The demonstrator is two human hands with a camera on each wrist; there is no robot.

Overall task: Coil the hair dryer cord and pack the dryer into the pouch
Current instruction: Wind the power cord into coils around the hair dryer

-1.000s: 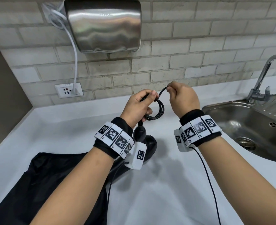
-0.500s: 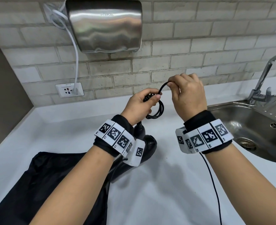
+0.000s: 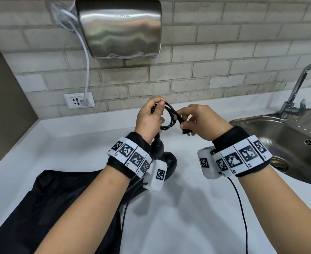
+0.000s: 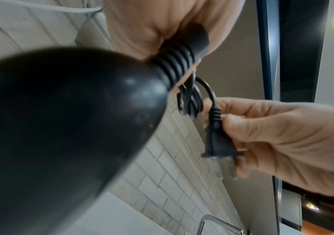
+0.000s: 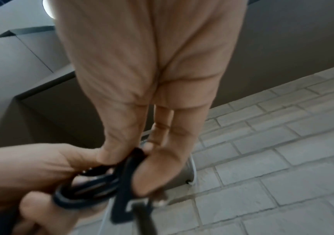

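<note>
While left hand (image 3: 149,118) grips coiled cord (image 3: 169,119), right fingers (image 3: 183,113) pinch plug (image 4: 216,139); pouch (image 3: 41,204) seemingly underneath.

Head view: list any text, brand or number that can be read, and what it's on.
Hand dryer: embossed brand near the top, too faint to read.
Wall socket: small print along the top edge, too small to read.
Wristbands: square coded markers with tiny labels below them, too small to read surely.
Nothing else bears text.
</note>
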